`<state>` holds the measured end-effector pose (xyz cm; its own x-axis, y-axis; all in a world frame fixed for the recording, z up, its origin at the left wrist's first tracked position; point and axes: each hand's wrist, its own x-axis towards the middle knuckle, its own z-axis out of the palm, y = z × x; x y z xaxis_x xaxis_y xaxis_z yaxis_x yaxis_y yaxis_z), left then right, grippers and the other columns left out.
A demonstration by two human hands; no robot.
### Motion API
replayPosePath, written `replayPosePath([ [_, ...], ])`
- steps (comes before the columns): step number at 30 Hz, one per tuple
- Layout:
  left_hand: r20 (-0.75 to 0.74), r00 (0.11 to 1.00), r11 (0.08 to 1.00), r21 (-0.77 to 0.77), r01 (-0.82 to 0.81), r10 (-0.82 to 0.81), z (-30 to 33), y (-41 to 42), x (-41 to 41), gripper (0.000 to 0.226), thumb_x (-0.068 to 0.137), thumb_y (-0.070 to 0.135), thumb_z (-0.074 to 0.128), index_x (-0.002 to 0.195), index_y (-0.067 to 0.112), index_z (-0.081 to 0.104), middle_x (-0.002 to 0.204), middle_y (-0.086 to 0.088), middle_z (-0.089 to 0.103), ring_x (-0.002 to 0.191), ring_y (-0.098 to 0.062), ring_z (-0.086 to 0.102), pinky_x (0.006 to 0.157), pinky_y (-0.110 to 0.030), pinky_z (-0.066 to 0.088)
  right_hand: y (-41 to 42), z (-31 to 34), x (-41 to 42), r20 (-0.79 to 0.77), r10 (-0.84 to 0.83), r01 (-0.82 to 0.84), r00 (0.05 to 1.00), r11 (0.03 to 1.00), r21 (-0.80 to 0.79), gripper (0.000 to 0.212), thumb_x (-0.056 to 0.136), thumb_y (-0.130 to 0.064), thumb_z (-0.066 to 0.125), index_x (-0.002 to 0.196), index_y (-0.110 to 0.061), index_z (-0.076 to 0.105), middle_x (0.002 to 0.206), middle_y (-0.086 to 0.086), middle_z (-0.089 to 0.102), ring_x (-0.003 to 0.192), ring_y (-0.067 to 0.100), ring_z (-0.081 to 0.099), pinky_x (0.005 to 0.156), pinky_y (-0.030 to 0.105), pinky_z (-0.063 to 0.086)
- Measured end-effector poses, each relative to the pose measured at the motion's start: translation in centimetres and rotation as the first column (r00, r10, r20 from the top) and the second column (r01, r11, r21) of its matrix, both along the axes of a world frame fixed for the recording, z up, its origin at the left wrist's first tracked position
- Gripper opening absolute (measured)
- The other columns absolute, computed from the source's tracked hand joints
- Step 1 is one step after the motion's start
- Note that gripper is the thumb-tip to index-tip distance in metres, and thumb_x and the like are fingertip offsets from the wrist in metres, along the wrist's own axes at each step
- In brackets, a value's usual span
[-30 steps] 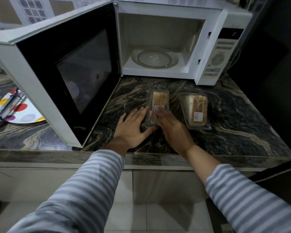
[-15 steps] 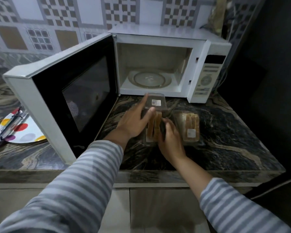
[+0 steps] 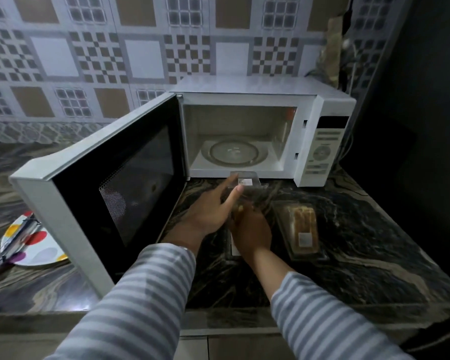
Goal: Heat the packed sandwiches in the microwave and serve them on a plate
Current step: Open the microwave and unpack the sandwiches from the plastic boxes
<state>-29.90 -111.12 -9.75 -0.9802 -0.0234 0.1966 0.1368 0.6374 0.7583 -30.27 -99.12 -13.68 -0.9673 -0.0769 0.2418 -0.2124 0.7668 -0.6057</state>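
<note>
Now, head view only. The clear lid [image 3: 244, 181] of the near pack [image 3: 234, 249] is flipped up toward the microwave [image 3: 244, 126]; 1 s ago that pack lay shut and flat on the counter [image 3: 374, 242], w/ both hands just resting on it. So the pack is being opened, which I read as prep for heating: sandwich out, or lid off, before it goes in.

Left hand [image 3: 211, 211]: fingers fairly wide, thumb [image 3: 235, 196] pressed on the raised lid, propping it. Right hand [image 3: 252, 232]: curled down into the tray, seemingly on the sandwich [image 3: 240, 209], but fingertips are hidden & blurred, so can't tell if it's really gripping.

2nd pack [image 3: 300, 229] sits closed just right of the hands, untouched, same spot as before. Microwave door [image 3: 120, 183] is wide open, turntable [image 3: 234, 153] bare in all frames, so nothing's heating yet. Spotted plate [image 3: 44, 253] waits left of the door w/ some utensil on it (unclear what).

Vs 0.5 s ago: lid about as high, right hand further over the tray. Camera has tipped up too, so more tiled wall shows.

Task's early: both sandwiches still on the counter.
</note>
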Motion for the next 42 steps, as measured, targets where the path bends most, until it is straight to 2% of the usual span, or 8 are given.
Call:
replayPosePath([
  [5,0.016,0.999,0.998,-0.052,-0.031,0.032,0.4,-0.2,-0.1,0.057,0.086,0.073,0.032,0.139,0.053,0.032,0.140,0.004,0.052,0.129,-0.017,0.048,0.100,-0.027,0.036,0.7,1.9,-0.2,0.083,-0.081,0.087,0.993,0.993,-0.079,0.023,0.098,-0.029,0.042,0.110,-0.018,0.058,0.110,0.009,0.066,0.101,0.026,0.062,0.079,0.029,0.046],
  [8,0.031,0.999,0.998,-0.047,-0.032,0.034,0.4,-0.1,0.1,0.056,0.087,0.072,0.032,0.139,0.053,0.032,0.142,0.003,0.051,0.131,-0.018,0.045,0.097,-0.025,0.033,1.6,2.7,0.5,0.090,-0.063,0.072,0.994,0.993,-0.097,0.023,0.094,-0.020,0.051,0.116,-0.019,0.056,0.112,0.007,0.064,0.102,0.025,0.061,0.087,0.038,0.051],
  [11,0.052,0.999,0.999,-0.040,-0.011,0.013,-0.1,0.0,0.7,0.055,0.090,0.067,0.034,0.142,0.051,0.028,0.146,0.002,0.045,0.135,-0.019,0.040,0.101,-0.025,0.030,3.5,3.0,2.5,0.027,-0.035,0.037,0.999,0.997,-0.068,0.036,0.083,-0.026,0.067,0.117,-0.025,0.055,0.103,0.000,0.064,0.093,0.020,0.061,0.073,0.028,0.048],
  [16,0.017,1.000,0.990,-0.141,0.003,0.000,-1.8,-0.1,1.5,0.052,0.096,0.051,0.040,0.146,0.043,0.027,0.151,0.004,0.037,0.137,-0.018,0.038,0.111,-0.033,0.032,6.8,2.2,5.7,-0.031,-0.095,0.094,0.995,0.995,-0.041,0.032,0.085,-0.031,0.065,0.115,-0.028,0.054,0.091,-0.005,0.057,0.075,0.010,0.051,0.057,0.022,0.037],
  [20,-0.056,0.998,0.966,-0.256,0.026,-0.042,-4.1,0.3,2.4,0.053,0.096,0.044,0.046,0.147,0.035,0.031,0.150,0.001,0.038,0.137,-0.018,0.036,0.112,-0.032,0.031,8.2,1.5,7.5,-0.054,-0.120,0.117,0.991,0.992,-0.044,0.038,0.085,-0.032,0.065,0.120,-0.027,0.053,0.100,-0.003,0.061,0.079,0.009,0.049,0.064,0.023,0.041],
  [28,0.076,0.997,0.848,-0.526,0.062,-0.025,-7.2,1.3,3.6,0.056,0.098,0.050,0.034,0.149,0.045,0.011,0.158,0.000,0.020,0.143,-0.023,0.022,0.116,-0.047,0.019,9.3,2.3,7.9,-0.068,-0.142,0.138,0.988,0.989,-0.061,0.046,0.082,-0.036,0.066,0.126,-0.029,0.052,0.103,0.001,0.065,0.093,0.019,0.061,0.075,0.035,0.054],
  [35,0.058,0.997,0.840,-0.538,0.076,-0.053,-7.4,1.4,4.0,0.059,0.099,0.049,0.030,0.149,0.043,0.001,0.157,-0.001,0.021,0.144,-0.023,0.020,0.116,-0.048,0.017,8.8,5.1,4.8,-0.065,-0.121,0.113,0.990,0.987,-0.117,0.041,0.080,-0.032,0.068,0.118,-0.027,0.057,0.097,-0.005,0.063,0.082,0.010,0.050,0.067,0.021,0.038],
  [42,-0.087,0.996,0.920,-0.387,-0.063,0.032,-6.3,0.9,2.0,0.065,0.099,0.048,0.027,0.151,0.029,-0.007,0.145,-0.006,0.042,0.134,-0.021,0.034,0.115,-0.039,0.019,7.2,8.7,-1.2,-0.058,-0.098,0.088,0.994,0.984,-0.157,0.035,0.077,-0.028,0.069,0.110,-0.025,0.059,0.094,-0.001,0.064,0.075,0.016,0.055,0.062,0.025,0.041],
])
